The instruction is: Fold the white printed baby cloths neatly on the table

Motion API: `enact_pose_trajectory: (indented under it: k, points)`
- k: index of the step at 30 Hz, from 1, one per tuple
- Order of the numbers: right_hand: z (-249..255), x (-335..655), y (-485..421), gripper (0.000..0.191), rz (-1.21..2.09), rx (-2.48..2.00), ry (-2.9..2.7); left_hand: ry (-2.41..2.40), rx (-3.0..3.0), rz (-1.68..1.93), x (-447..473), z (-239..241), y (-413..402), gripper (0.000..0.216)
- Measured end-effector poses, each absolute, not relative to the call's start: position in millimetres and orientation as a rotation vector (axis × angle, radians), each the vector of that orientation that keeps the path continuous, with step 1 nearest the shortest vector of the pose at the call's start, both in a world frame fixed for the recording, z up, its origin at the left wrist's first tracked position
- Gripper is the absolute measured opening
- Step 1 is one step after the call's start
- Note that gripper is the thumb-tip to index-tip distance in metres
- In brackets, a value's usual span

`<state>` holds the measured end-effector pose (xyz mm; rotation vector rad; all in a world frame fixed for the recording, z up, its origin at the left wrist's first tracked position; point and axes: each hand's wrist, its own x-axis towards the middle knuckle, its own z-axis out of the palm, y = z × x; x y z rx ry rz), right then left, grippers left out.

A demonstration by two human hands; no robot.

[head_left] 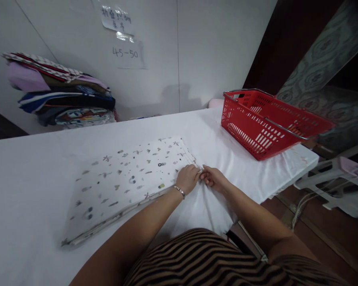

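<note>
A white tablecloth [143,167], printed with small plant-like and animal-like motifs, lies folded in a flat layered rectangle on the white-covered table [26,178]. At its near right corner, my left hand [187,178], wearing a bracelet [179,192], is closed on the edge. My right hand [214,178] meets it there from the right, fingers curled and pinching the same corner. Between the two hands the fingertips partly hide the bit of fabric they hold. Layered edges show along the near side of the folded cloth.
A red plastic basket [244,127] with metal handles stands at the table's right end. Folded fabrics [68,93] are piled at the back left against the wall. Handwritten paper signs [125,53] hang above. A pale plastic stool [337,186] is right of the table.
</note>
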<state>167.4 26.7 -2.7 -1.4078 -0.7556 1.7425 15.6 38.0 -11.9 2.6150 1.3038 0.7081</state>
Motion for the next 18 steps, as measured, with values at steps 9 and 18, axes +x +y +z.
enact_pose_trajectory:
  k: [9,18]
  points:
    - [-3,168,35,0.025,1.601,-1.523,-0.997,1.289,2.693,0.603,8,-6,28,0.022]
    - [3,174,42,0.024,1.624,-1.557,-1.043,1.577,2.639,0.595,-58,-7,1,0.02]
